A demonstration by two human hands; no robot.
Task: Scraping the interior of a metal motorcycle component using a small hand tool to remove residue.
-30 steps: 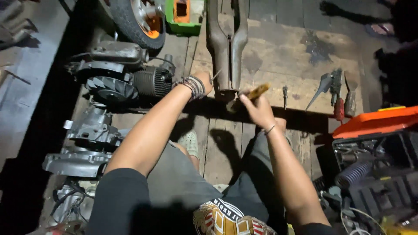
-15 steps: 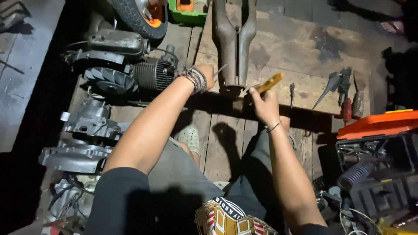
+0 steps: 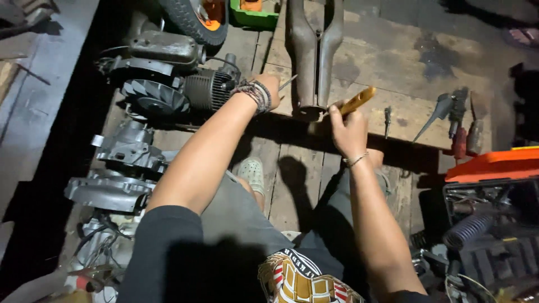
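Note:
My left hand [image 3: 270,85], with a beaded bracelet at the wrist, holds a thin metal pin beside the lower end of a long rusty metal fork part [image 3: 312,50] lying on the wooden floor. My right hand [image 3: 347,126] grips a tool with a yellow handle [image 3: 357,101], its tip at the fork's round bottom end [image 3: 307,112]. Both hands sit close to that end, one on either side.
An engine with a finned fan [image 3: 163,90] and other engine casings [image 3: 126,151] lie at the left. A wheel [image 3: 193,17] and green box [image 3: 255,14] are at the top. Loose tools [image 3: 457,120] lie at the right, beside an orange-lidded toolbox [image 3: 494,168].
The view has drifted, so everything sits a little lower and further right in frame. My right hand has tilted the yellow-handled tool upward at the fork's end. My left hand stays beside it.

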